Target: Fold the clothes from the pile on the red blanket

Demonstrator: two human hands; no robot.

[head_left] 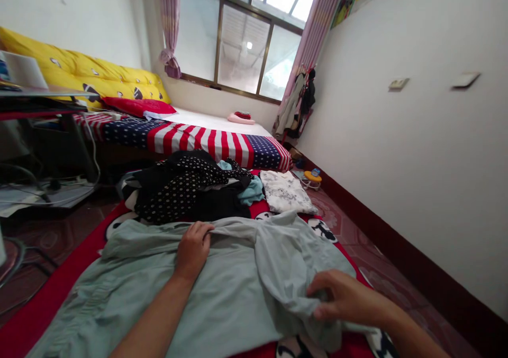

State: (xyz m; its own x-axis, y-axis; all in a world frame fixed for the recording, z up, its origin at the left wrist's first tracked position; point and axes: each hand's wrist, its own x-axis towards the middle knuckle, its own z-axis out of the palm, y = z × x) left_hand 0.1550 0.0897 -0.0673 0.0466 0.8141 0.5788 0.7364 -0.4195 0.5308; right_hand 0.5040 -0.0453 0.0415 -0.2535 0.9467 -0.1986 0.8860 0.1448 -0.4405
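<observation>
A pale green shirt lies spread across the red blanket, its gathered edge toward the lower left and a sleeve-like part folded over on the right. My left hand rests on the shirt's far edge, with the fingers pressed together on the cloth. On the right side, my right hand curls its thumb and fingers around a fold of the same shirt; the fingertips are partly hidden.
Beyond the shirt is a heap of dark clothes with a light blue cloth. A folded white patterned garment lies beside it on the red blanket. Farther back are a bed, a desk and a yellow stool.
</observation>
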